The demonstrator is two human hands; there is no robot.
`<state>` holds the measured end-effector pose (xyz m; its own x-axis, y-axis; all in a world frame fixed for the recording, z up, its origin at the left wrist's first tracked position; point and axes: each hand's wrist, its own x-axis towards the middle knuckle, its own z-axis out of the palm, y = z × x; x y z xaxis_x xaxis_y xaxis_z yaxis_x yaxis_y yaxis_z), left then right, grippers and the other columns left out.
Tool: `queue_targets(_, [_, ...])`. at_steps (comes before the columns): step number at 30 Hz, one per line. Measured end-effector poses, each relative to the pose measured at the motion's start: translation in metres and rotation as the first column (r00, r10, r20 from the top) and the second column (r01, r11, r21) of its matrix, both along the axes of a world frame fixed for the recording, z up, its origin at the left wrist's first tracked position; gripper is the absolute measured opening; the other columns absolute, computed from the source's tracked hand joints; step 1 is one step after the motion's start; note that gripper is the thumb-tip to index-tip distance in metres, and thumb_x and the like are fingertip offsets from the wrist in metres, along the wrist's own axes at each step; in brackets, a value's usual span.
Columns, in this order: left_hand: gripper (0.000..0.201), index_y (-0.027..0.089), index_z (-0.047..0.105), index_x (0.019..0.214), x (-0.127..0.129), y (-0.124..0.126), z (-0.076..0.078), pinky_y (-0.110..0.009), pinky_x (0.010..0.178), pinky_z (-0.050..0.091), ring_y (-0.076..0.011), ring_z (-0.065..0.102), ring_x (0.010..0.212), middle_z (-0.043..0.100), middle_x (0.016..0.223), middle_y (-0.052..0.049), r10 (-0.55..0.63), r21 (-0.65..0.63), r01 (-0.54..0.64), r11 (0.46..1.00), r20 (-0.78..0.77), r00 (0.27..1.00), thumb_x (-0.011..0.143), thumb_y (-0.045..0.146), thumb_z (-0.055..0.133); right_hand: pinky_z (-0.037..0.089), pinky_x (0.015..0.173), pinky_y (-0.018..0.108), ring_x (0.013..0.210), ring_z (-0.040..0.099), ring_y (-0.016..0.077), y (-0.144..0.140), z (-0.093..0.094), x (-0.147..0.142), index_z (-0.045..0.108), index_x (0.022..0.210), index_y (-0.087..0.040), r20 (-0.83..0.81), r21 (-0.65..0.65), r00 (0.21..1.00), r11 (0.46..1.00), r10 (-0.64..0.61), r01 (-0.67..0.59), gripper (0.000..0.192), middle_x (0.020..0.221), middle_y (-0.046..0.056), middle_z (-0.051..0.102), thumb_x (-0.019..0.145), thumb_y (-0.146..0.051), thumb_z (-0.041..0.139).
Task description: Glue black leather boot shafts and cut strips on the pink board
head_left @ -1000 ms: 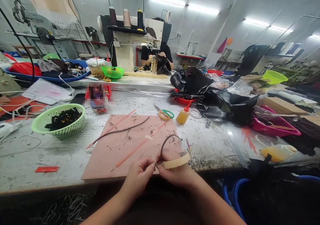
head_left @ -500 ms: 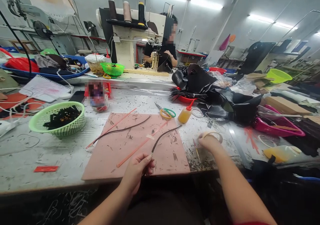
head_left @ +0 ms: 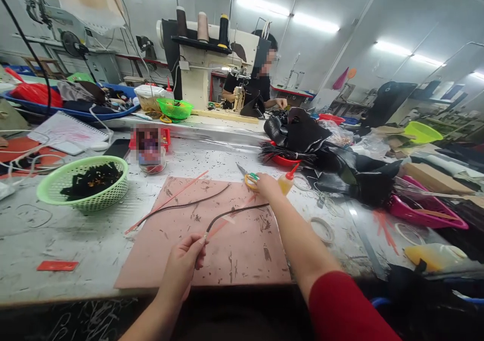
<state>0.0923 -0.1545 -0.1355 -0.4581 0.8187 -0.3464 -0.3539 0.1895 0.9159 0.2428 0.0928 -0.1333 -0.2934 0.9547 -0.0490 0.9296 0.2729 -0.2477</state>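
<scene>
1. Workshop bench (head_left: 75,240), scuffed and glue-specked, carries a pink cutting mat (head_left: 212,250) in front of you; a co-worker (head_left: 257,86) sits at a sewing machine (head_left: 204,63) behind.
2. Your left hand (head_left: 183,263) pinches the near end of a thin black cord (head_left: 234,212) between thumb and fingertips; the cord arcs just above the mat.
3. Your right hand (head_left: 266,185) rests on the scissors (head_left: 250,179), fingers curled over the yellow-green handles, beside a glue bottle (head_left: 287,182).
4. Green basket (head_left: 85,182) sits to your left.
</scene>
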Motion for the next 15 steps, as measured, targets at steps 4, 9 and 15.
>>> queue_targets(4, [0.021, 0.014, 0.059, 0.058, -0.025, -0.008, 0.000, -0.018, 0.039, 0.026, -0.0057, 0.036, 0.038, 0.047, 0.044, 0.006, 0.038, -0.036, -0.041, 0.999, -0.078, 0.996, 0.055, 0.033, 0.069, 0.049, 0.080, 0.040, 0.095, 0.058, 0.0200, 0.013, -0.002, -0.021, 0.050, 0.117, -0.016, -0.008, -0.060, 1.000, 0.998, -0.008, 0.007, 0.034, 0.113, 0.009, 0.057, 0.087, -0.030, 0.054])
queue_targets(9, [0.023, 0.014, 0.061, 0.060, -0.040, -0.015, 0.004, -0.017, 0.036, 0.025, -0.0056, 0.035, 0.036, 0.045, 0.043, 0.006, 0.073, -0.059, -0.079, 0.995, -0.093, 0.993, 0.053, 0.035, 0.068, 0.043, 0.082, 0.038, 0.105, 0.055, 0.0304, -0.022, 0.020, -0.017, 0.032, 0.136, -0.015, -0.107, -0.004, 0.992, 0.998, 0.065, -0.066, 0.057, 0.115, 0.017, 0.057, 0.082, -0.018, 0.052])
queue_targets(15, [0.023, 0.012, 0.063, 0.062, -0.047, -0.020, 0.008, -0.017, 0.038, 0.027, -0.0062, 0.038, 0.040, 0.046, 0.045, 0.004, 0.073, -0.002, -0.073, 0.997, -0.071, 0.995, 0.056, 0.034, 0.064, 0.047, 0.062, 0.026, 0.069, 0.060, 0.0182, -0.135, 0.019, -0.003, 0.052, 0.118, -0.026, -0.394, -0.208, 0.801, 0.805, 0.450, -0.555, 0.042, 0.078, -0.001, 0.063, 0.077, -0.032, 0.058])
